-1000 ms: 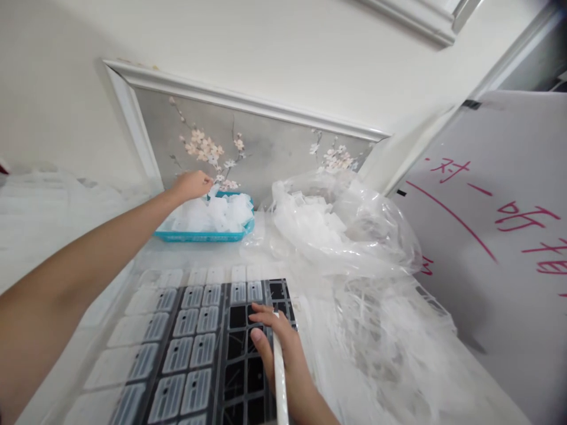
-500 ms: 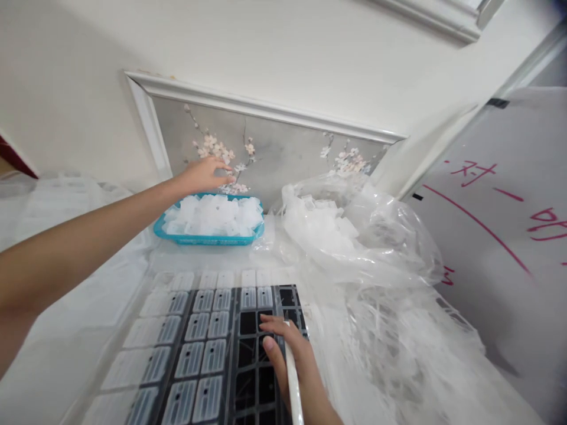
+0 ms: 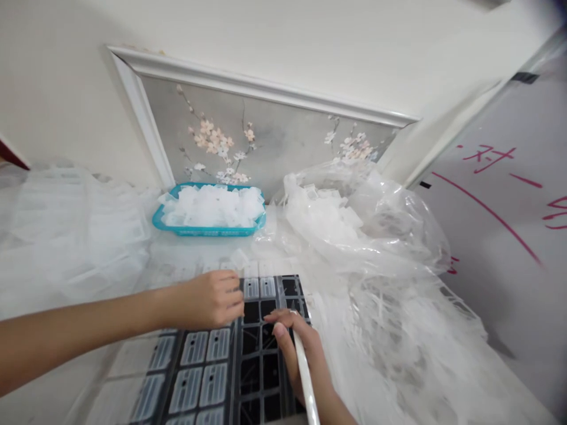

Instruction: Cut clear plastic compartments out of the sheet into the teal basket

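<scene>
My left hand [image 3: 219,300] is closed over the upper middle of a black gridded tray [image 3: 234,383], its fingers curled. A small translucent plastic piece [image 3: 240,258] sticks up at its fingertips, tilted. My right hand [image 3: 305,348] rests over the tray's right columns, fingers closed around a slim white pen-like tool [image 3: 305,378], whose tip I cannot make out. Ribbed translucent plastic pieces [image 3: 194,348] fill the tray's left and middle columns. Black cells [image 3: 251,345] lie bare beside my right hand.
A blue basket [image 3: 208,231] heaped with translucent pieces stands at the back, by a framed floral panel [image 3: 283,112]. To its right is an open clear bag [image 3: 398,236] of similar pieces. Crumpled plastic film [image 3: 398,348] spreads at right, before a whiteboard [image 3: 496,224] with red writing.
My left hand has come down from above the blue basket to the tray, its fingers now closed. My right hand stays over the right columns with the white tool. The view has shifted slightly.
</scene>
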